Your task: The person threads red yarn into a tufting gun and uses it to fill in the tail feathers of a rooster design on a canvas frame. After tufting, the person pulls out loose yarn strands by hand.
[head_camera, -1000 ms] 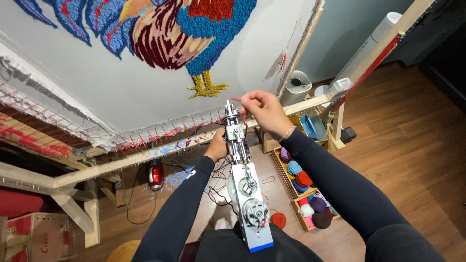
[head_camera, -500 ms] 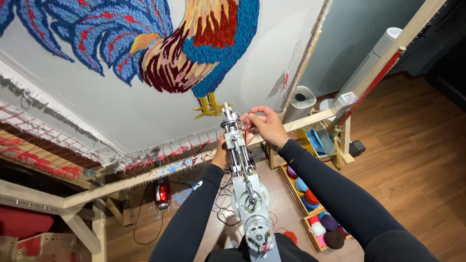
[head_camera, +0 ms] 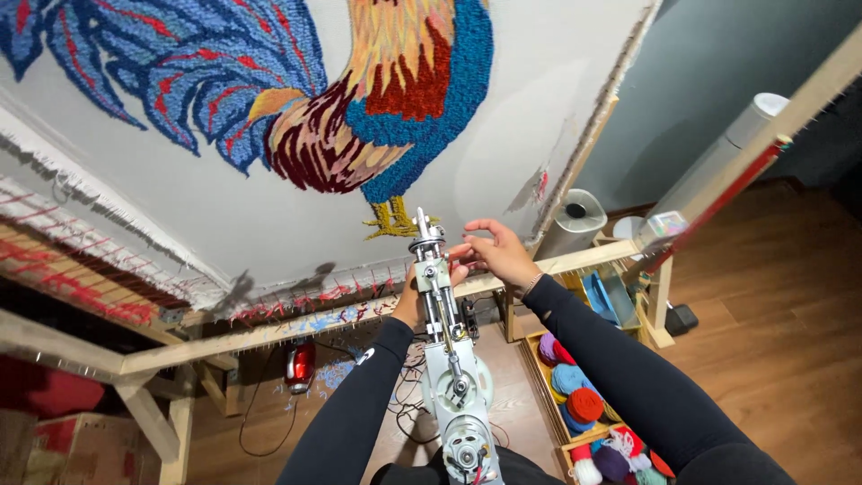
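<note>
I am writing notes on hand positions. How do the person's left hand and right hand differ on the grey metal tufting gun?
The left hand is mostly hidden behind the grey metal tufting gun, gripping its body. The right hand is in full view near the tip, fingers spread, apparently pinching something too small to tell. The left sits lower; the right sits higher. Both wear black sleeves.
</note>
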